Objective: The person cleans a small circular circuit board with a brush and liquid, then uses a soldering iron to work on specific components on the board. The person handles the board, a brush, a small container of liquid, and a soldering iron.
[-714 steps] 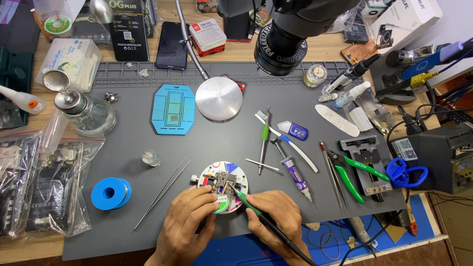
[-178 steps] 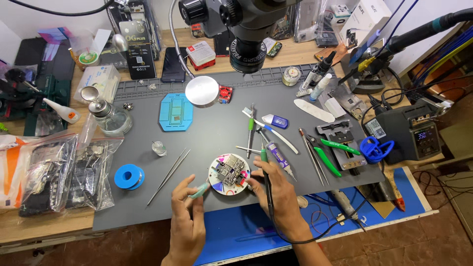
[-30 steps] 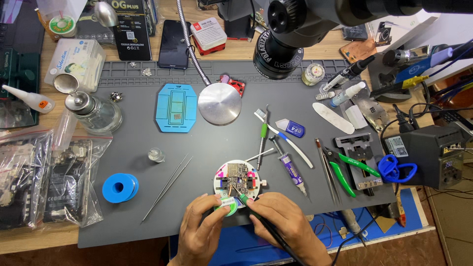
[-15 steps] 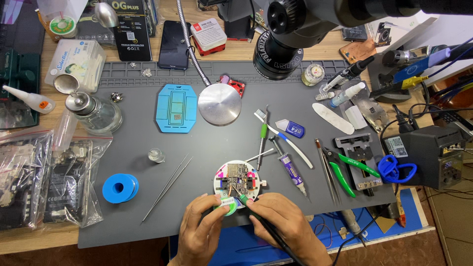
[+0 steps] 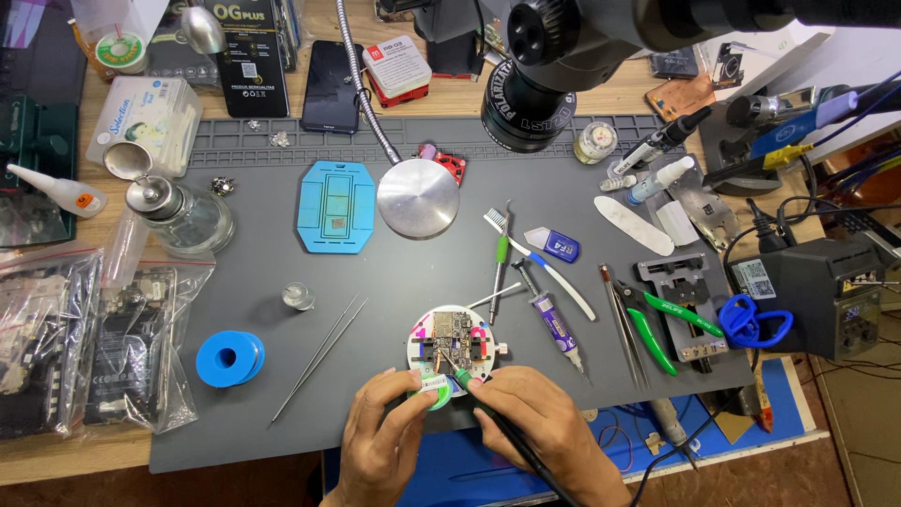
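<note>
Board: my small circuit board (image 5: pixel 451 340) looks light, brittle; I'd grip its round holder (image 5: pixel 414 349).
Left hand (image 5: pixel 387 434): fingers pinched on green reel (image 5: pixel 435 391).
Right hand (image 5: pixel 535 427): closed around soldering iron (image 5: pixel 497 422).

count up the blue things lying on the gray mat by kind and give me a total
Blue solder spool: 1
Blue rectangular plate: 1
Blue-handled scissors: 1
Small blue packet: 1
Total: 4

Head view, steeply down, close overhead
</note>
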